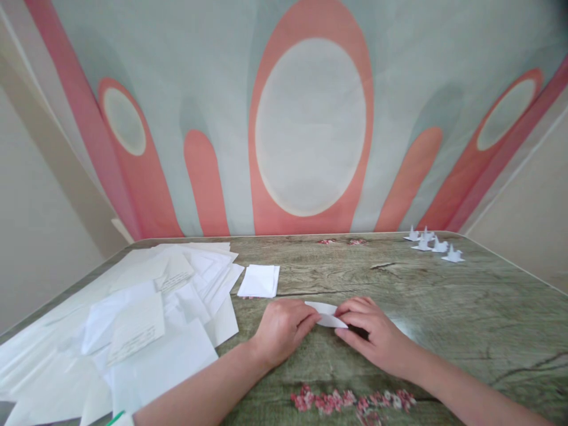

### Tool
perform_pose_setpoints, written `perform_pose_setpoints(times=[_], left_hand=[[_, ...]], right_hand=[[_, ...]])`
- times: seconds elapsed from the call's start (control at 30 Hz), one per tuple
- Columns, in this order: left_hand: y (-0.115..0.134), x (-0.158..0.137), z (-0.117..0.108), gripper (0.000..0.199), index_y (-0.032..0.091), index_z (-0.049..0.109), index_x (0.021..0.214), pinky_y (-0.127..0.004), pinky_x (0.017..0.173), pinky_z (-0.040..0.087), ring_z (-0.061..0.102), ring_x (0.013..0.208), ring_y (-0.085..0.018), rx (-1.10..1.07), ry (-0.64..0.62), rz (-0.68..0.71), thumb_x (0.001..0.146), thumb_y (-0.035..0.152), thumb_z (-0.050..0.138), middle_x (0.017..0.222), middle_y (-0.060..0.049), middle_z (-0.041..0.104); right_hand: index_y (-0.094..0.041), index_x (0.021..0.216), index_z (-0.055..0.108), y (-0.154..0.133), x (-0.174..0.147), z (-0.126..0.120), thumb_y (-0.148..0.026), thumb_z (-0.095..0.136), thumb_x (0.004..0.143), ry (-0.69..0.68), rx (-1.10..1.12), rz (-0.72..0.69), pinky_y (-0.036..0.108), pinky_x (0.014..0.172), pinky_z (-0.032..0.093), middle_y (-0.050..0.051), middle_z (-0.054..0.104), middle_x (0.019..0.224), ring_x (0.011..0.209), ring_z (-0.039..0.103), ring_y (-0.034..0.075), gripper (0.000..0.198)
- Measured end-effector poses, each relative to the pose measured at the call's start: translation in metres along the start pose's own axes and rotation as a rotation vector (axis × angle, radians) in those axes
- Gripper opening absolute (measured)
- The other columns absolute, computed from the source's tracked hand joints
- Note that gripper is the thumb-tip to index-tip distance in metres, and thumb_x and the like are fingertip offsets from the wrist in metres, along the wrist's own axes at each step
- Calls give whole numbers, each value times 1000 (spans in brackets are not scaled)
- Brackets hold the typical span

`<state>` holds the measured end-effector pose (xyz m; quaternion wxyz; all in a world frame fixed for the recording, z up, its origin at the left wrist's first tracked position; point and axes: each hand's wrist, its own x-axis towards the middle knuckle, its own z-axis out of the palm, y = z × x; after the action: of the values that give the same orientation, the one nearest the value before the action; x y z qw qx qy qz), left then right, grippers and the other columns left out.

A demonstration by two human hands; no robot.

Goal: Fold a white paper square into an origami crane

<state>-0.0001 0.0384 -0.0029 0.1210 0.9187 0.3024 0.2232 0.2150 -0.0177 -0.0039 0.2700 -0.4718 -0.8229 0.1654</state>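
A small piece of folded white paper [331,320] is held between my two hands, above the wood-patterned table. My left hand [284,328] pinches its left end between thumb and fingers. At the other end, my right hand [370,331] has its thumb and fingers closed on the paper. The folds opposite each other leave a narrow gap between two curved flaps. Fingers cover both ends of the paper. A short stack of white paper squares [258,281] lies just beyond my left hand.
Loose white paper sheets [177,349] spread in a heap over the table's left side. Several folded paper cranes [425,241] stand at the far right corner. The table [465,319] has printed pink blossoms [350,401] near its front. A patterned backdrop [235,195] rises behind it.
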Motion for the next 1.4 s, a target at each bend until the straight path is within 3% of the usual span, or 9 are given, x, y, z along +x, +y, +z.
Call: perform_pose_setpoints(times=[0.33,0.57,0.67,0.77,0.83,0.9,1.0,1.07,1.4], left_hand=[[-2,3,1,26,19,65,82,-20,64,42,60,70,-13,-126,18,-100,90,31,44,77,-1,67],[-8,10,4,20,18,65,83,-20,60,43,58,66,-13,-208,61,-180,87,29,49,73,0,64],[-10,10,4,17,18,63,93,-22,63,47,58,70,-12,-225,125,-191,85,28,52,87,-3,62],[-1,6,-2,20,19,60,101,-30,82,47,56,94,-18,-103,168,-88,86,28,51,112,-9,54],[13,1,-5,23,22,59,105,-38,92,40,49,108,-23,60,101,19,88,30,47,120,-8,52],[30,-6,-5,29,22,56,112,-41,97,36,46,113,-24,166,-56,85,89,35,43,120,-7,54],[49,-16,0,65,11,39,131,-43,105,26,30,128,-28,254,-180,38,85,57,37,137,-14,39],[54,-19,4,78,7,32,135,-42,108,21,23,132,-29,264,-255,0,83,65,29,142,-17,30],[51,-17,-1,76,6,28,137,-41,110,18,17,134,-28,180,-361,-64,86,62,23,144,-16,23]], right_hand=[[-19,66,55,7,4,12,-36,41,90,95,98,221,30,68,39,1,56,69,68,52,15,33],[-18,68,58,15,11,19,-30,48,85,220,176,245,28,65,42,5,58,86,74,55,16,23],[-18,66,58,18,13,20,-28,49,83,221,159,233,28,62,42,4,59,82,70,55,15,22],[-19,64,56,20,15,19,-28,49,83,219,152,217,27,61,42,3,60,79,67,55,15,22],[-19,66,57,20,16,19,-28,49,83,216,160,210,27,61,43,3,60,79,68,56,15,22],[-19,67,58,21,17,18,-28,49,83,212,170,200,28,63,44,4,61,79,69,56,15,21],[-18,66,59,21,17,19,-26,50,83,227,167,186,28,64,44,4,61,79,70,57,15,21],[-18,65,59,21,17,19,-25,51,82,239,158,190,27,64,44,4,61,80,69,57,15,20],[-19,66,52,24,15,26,-23,52,78,281,117,191,27,60,44,3,59,78,65,54,14,12]])
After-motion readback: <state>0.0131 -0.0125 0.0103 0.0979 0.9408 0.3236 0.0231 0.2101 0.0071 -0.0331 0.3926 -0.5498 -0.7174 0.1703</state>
